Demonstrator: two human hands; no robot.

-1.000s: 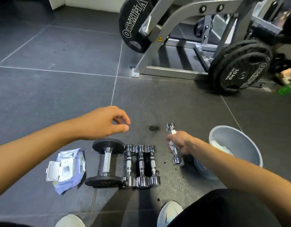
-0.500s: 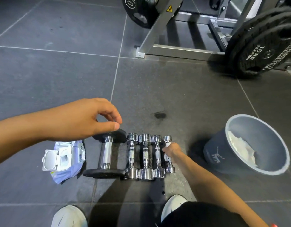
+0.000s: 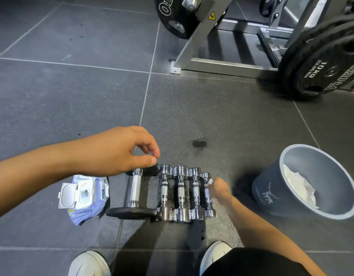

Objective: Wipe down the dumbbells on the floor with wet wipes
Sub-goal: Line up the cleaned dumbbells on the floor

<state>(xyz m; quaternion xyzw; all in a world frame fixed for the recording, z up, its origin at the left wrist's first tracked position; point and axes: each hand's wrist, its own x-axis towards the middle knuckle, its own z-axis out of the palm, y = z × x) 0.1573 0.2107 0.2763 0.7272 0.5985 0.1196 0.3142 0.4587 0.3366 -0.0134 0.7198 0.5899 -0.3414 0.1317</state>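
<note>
1. Since a second ago, the smallest dumbbell (image 3: 207, 196) has come off the bare floor at the right. It now lies at the right end of the row, just beside its neighbour, in the lower centre of the frame.
2. The right hand (image 3: 219, 189) curls at its knurled handle, pinching a white wipe (image 3: 210, 181) against the steel.
3. The left hand (image 3: 116, 154) hovers over the far disc of the large dumbbell (image 3: 134, 189), fingers loosely curled, grasping nothing.
4. The large dumbbell has a thick cross-hatched steel bar and flat matte-black discs.
5. Three chrome dumbbells (image 3: 180, 193) lie parallel between those two, with mirror-bright round heads and banded grips.
6. Lower left: a wipes pack (image 3: 88, 210) of soft lilac film, its hard white flip lid open; the print is too small to read.
7. Lower right: a round grey plastic bucket (image 3: 269, 194) with a pale emblem holds crumpled used wipes (image 3: 299, 189).
8. Upper right: a black rubber weight plate (image 3: 321, 66) reads "10KG".
9. The silver steel frame (image 3: 222, 64) carries a yellow triangular warning sticker (image 3: 211, 16).
10. The floor (image 3: 72, 100) is dark speckled tile with pale seams.
</note>
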